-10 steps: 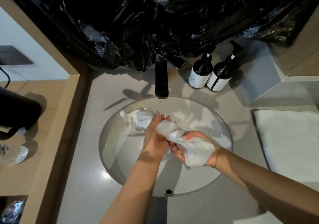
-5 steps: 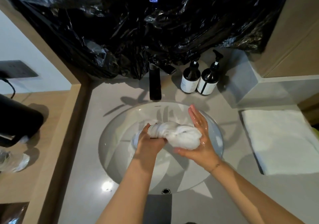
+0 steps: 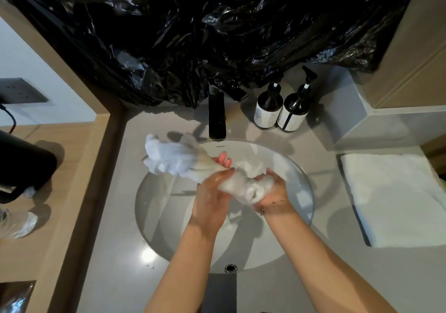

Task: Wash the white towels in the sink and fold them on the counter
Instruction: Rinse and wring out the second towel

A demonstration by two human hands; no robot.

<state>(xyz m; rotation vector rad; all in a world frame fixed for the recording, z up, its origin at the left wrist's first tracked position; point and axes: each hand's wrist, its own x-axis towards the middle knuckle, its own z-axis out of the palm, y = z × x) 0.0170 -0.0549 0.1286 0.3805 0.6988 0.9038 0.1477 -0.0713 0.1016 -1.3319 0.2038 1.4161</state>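
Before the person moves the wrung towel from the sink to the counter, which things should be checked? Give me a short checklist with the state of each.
1. Both hands grip the wet towel: left hand and right hand hold it. Ok.
2. Towel over the sink: its loose end hangs over the counter. Not ok.
3. Faucet off: no stream visible. Ok.
4. Towel wrung out: cannot tell.
5. Folded towel lies on the right. Ok.

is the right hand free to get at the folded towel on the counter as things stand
Probably not yet. The right hand grips one end of the wet towel over the sink, with the left hand gripping its middle. The path to the folded towel looks unobstructed once it lets go.
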